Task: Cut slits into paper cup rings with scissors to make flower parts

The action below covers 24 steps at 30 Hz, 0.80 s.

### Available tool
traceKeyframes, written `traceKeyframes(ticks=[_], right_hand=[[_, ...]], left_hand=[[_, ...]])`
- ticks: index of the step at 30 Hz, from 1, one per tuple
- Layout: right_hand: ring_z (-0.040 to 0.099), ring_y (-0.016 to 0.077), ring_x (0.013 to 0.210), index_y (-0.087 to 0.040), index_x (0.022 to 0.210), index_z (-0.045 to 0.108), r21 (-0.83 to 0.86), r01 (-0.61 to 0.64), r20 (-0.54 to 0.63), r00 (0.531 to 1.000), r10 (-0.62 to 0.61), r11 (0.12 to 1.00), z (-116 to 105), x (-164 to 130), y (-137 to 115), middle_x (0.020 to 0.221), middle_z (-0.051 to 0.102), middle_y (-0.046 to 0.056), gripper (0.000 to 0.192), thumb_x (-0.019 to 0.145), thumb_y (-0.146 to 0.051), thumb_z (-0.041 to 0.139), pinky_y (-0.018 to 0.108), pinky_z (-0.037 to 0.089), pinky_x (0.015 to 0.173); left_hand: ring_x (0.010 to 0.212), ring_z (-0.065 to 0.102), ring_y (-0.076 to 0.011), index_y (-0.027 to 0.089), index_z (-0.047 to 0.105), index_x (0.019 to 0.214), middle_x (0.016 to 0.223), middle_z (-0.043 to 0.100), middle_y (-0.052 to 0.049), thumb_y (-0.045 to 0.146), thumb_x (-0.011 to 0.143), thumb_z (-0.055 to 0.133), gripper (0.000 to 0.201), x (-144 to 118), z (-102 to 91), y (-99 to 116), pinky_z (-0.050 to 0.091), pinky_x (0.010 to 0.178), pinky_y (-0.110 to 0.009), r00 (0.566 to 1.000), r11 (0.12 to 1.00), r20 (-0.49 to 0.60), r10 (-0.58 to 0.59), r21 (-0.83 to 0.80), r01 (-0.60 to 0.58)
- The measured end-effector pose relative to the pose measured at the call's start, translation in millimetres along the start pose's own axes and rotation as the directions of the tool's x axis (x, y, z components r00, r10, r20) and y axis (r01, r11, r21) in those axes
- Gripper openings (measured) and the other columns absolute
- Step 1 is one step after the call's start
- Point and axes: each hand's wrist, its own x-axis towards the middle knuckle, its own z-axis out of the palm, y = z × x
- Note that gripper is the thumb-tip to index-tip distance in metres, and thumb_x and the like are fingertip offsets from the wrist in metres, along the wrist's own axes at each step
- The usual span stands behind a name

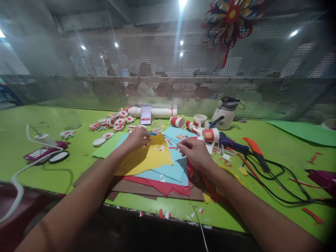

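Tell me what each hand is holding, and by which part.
The left hand lies flat on the yellow sheet near its far edge, pressing rather than gripping. The right hand pinches something small and white at its fingertips; what it is cannot be told.

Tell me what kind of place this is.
Probably a craft workshop. Colored paper sheets lie stacked on a green table under the left hand and right hand, with a glue gun and red and white paper cups nearby.
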Motion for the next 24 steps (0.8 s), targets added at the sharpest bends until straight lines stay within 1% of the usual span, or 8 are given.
traceKeyframes(ticks=[2,5,10,12,15,18,22,24], right_hand=[[0.056,0.012,0.046,-0.015,0.066,0.065,-0.002,0.002,-0.005,1.0,-0.002,1.0,-1,0,-1,0.052,0.058,-0.001,0.017,0.078,-0.024,0.057,0.023,0.043,0.047],[0.055,0.0116,0.046,-0.016,0.066,0.065,-0.006,0.004,-0.017,1.0,-0.004,1.0,-3,1,-4,0.051,0.058,-0.002,0.016,0.078,-0.024,0.057,0.023,0.042,0.047],[0.053,0.0083,0.045,-0.014,0.068,0.062,-0.015,-0.001,-0.038,0.999,0.0,1.0,-5,2,-5,0.052,0.055,-0.006,0.018,0.083,-0.023,0.058,0.021,0.043,0.046],[0.053,0.0072,0.046,-0.013,0.071,0.06,-0.026,-0.009,-0.056,0.998,0.008,1.0,-7,4,-3,0.055,0.055,-0.007,0.019,0.085,-0.025,0.058,0.021,0.045,0.047],[0.055,0.0077,0.051,-0.012,0.075,0.06,-0.036,-0.027,-0.132,0.991,0.022,0.999,-11,8,3,0.063,0.059,-0.005,0.019,0.087,-0.026,0.056,0.022,0.048,0.051],[0.058,0.0094,0.057,-0.012,0.078,0.061,-0.017,-0.04,-0.261,0.965,0.034,0.999,-21,14,11,0.069,0.061,-0.003,0.019,0.088,-0.027,0.055,0.025,0.05,0.055],[0.059,0.0099,0.059,-0.012,0.082,0.061,0.041,-0.047,-0.402,0.914,0.06,0.998,-34,24,20,0.071,0.061,-0.002,0.017,0.088,-0.027,0.055,0.025,0.05,0.056],[0.059,0.0098,0.059,-0.012,0.081,0.06,0.069,-0.05,-0.449,0.89,0.076,0.996,-37,27,23,0.072,0.061,-0.002,0.016,0.088,-0.026,0.055,0.025,0.05,0.056]], left_hand=[[0.086,0.051,-0.0236,0.018,0.068,0.071,0.087,0.06,-0.009,0.028,0.07,0.059,0.014,1,-10.4,6,0.037,0.078,-0.035,0.991,0.988,-0.124,0.05,0.151,-0.031],[0.088,0.052,-0.0229,0.018,0.069,0.073,0.09,0.061,-0.01,0.028,0.074,0.056,0.017,3,-27.9,23,0.038,0.081,-0.036,0.958,0.937,-0.226,0.177,0.336,-0.094],[0.089,0.05,-0.0194,0.017,0.067,0.072,0.09,0.06,-0.006,0.025,0.075,0.054,0.015,14,-51.7,66,0.035,0.086,-0.036,0.846,0.927,-0.448,0.291,0.351,-0.133],[0.079,0.049,-0.0167,0.015,0.064,0.066,0.078,0.058,-0.004,0.023,0.074,0.054,0.015,18,-55.6,84,0.038,0.078,-0.032,0.847,0.945,-0.465,0.257,0.305,-0.12],[0.061,0.044,-0.0117,0.014,0.06,0.069,0.064,0.051,0.0,0.022,0.073,0.053,0.011,19,-55.1,109,0.036,0.062,-0.026,0.88,0.966,-0.418,0.225,0.211,-0.147],[0.058,0.041,-0.0092,0.014,0.055,0.073,0.063,0.048,0.002,0.019,0.073,0.052,0.006,16,-50.9,128,0.033,0.057,-0.023,0.885,0.961,-0.377,0.274,0.15,-0.233],[0.063,0.043,-0.0092,0.015,0.051,0.073,0.068,0.048,0.002,0.018,0.074,0.051,0.004,25,-47.2,135,0.034,0.06,-0.022,0.863,0.943,-0.384,0.329,0.094,-0.318],[0.066,0.045,-0.01,0.015,0.05,0.073,0.069,0.049,0.001,0.014,0.073,0.049,0.001,35,-46.6,131,0.036,0.061,-0.023,0.855,0.955,-0.43,0.289,0.065,-0.29]])
